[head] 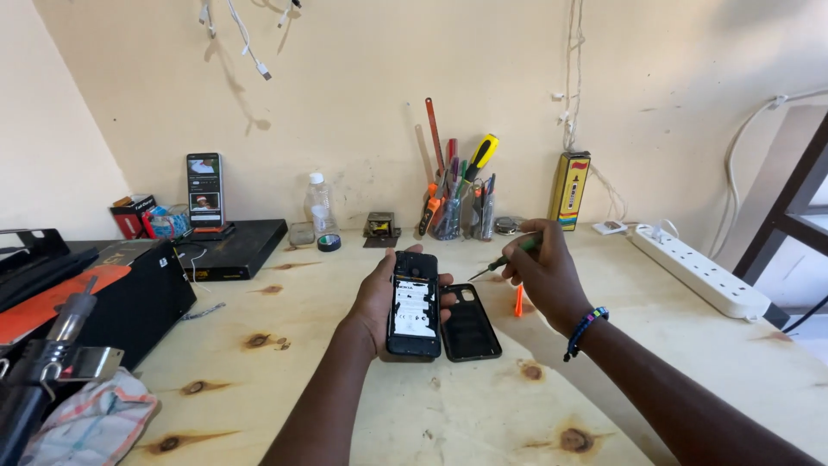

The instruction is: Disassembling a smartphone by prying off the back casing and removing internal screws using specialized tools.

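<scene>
While we look down on the pale wooden surface (345,380), our left hand (379,302) cradles an opened phone (413,306) from beneath, fingers wrapped round its edges, tilting its bare insides up so the tool can reach. Our right hand (543,272) is pinched shut on a green screwdriver (504,259), tip aimed at the phone's top corner but apart from it. Just beside, the black back cover (470,324) lies flat, parked within reach. A small orange tool (518,300) lies by the right wrist.
</scene>
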